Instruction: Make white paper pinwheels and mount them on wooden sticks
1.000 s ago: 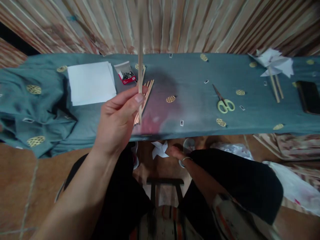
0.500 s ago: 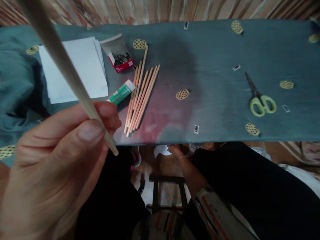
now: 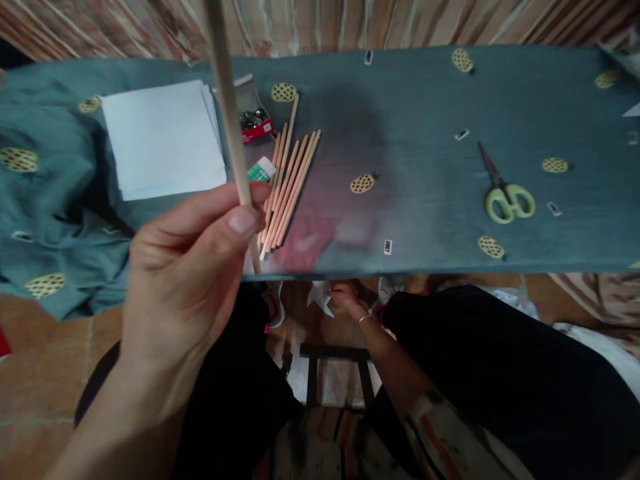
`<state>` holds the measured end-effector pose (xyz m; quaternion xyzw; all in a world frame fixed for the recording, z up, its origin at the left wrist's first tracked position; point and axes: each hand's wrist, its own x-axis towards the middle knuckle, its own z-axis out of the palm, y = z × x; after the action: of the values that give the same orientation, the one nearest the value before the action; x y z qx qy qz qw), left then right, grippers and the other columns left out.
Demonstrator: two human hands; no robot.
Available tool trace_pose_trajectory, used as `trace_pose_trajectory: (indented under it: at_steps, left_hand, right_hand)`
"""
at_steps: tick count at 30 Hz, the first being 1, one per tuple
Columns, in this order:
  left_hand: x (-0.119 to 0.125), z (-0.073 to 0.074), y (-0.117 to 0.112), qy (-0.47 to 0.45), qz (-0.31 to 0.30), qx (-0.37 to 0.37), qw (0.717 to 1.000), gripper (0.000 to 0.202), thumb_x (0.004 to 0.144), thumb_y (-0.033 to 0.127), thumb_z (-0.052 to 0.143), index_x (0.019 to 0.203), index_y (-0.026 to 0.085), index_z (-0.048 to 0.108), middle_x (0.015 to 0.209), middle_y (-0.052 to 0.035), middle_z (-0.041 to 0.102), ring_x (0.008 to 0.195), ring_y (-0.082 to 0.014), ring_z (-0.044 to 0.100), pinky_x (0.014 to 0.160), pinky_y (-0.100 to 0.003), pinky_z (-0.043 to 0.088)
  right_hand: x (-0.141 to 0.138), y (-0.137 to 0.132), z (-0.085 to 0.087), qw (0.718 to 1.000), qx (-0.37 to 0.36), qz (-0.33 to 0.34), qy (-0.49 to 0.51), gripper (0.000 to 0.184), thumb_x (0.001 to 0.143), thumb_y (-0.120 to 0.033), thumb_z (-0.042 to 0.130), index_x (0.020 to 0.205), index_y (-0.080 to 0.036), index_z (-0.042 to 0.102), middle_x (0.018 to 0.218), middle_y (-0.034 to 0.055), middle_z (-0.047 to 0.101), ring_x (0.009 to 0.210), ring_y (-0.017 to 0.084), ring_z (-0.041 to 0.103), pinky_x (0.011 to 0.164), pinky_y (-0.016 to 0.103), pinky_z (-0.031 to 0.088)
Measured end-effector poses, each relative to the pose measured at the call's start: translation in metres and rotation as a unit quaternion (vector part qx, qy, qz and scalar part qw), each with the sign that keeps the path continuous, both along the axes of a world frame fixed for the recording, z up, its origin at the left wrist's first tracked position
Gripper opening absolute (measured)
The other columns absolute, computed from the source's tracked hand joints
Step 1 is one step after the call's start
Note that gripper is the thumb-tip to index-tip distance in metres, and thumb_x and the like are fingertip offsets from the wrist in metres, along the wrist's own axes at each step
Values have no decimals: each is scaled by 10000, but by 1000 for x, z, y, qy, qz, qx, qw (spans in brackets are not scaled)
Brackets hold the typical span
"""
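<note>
Raised close to the camera, my left hand (image 3: 200, 267) pinches a thin wooden stick (image 3: 227, 93) between thumb and fingers. The stick stands nearly upright, with its lower end below my fingers. Behind that hand, several similar wooden sticks (image 3: 290, 193) lie in a loose bundle on the table. A green and white tube or small box (image 3: 263, 169) is partly hidden by my fingers. Low between my knees, beyond the table's near edge, my right hand (image 3: 345, 295) has its fingers closed on a piece of white paper (image 3: 320, 298) with pointed edges.
A stack of white paper (image 3: 165, 140) lies at the left of the cloth-covered table (image 3: 425, 133). Near it is an open red box of dark metal clips (image 3: 256, 123). Green-handled scissors (image 3: 507, 193) rest on the right. A dark stool frame (image 3: 335, 353) stands below.
My left hand has moved right and away from the camera, and its stick is now more upright. The white paper at my right hand has turned. The view has shifted slightly.
</note>
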<state>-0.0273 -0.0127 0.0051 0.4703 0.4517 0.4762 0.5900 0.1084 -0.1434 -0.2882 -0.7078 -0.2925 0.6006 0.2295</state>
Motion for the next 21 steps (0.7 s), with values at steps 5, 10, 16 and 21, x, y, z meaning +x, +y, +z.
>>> trace_pose_trajectory:
  at_steps: [5, 10, 16, 21]
  left_hand:
    - [-1, -15, 7, -65, -49, 35, 996, 134, 761, 124, 706, 831, 216, 774, 778, 19, 737, 798, -129, 663, 916, -322, 506]
    - [-1, -28, 10, -59, -62, 41, 995, 122, 715, 249, 775, 837, 252, 762, 862, 3, 756, 953, -177, 673, 950, -369, 493]
    - [10, -35, -1, -69, -104, 4, 992, 168, 644, 267, 809, 802, 226, 772, 807, -18, 763, 771, -163, 680, 849, -342, 526]
    - [25, -34, -18, -49, -188, -49, 980, 150, 689, 294, 783, 815, 214, 779, 883, -52, 774, 882, -189, 687, 854, -313, 517]
  right_hand:
    - [-11, -17, 28, 999, -25, -38, 1, 317, 915, -360, 593, 1153, -150, 600, 1153, 64, 627, 981, 215, 634, 825, 403, 550]
    - [-3, -55, 100, 994, 27, -103, 3, 259, 711, -365, 760, 652, -147, 633, 649, -16, 608, 669, 146, 580, 670, 288, 492]
    - [20, -82, 213, 945, 120, -290, 96, 313, 562, -449, 840, 714, -202, 721, 678, -13, 677, 586, 110, 578, 592, 255, 502]
    - [42, -54, 285, 879, 188, -410, 157, 294, 453, -329, 920, 657, -209, 746, 690, -21, 708, 580, 78, 610, 546, 179, 545]
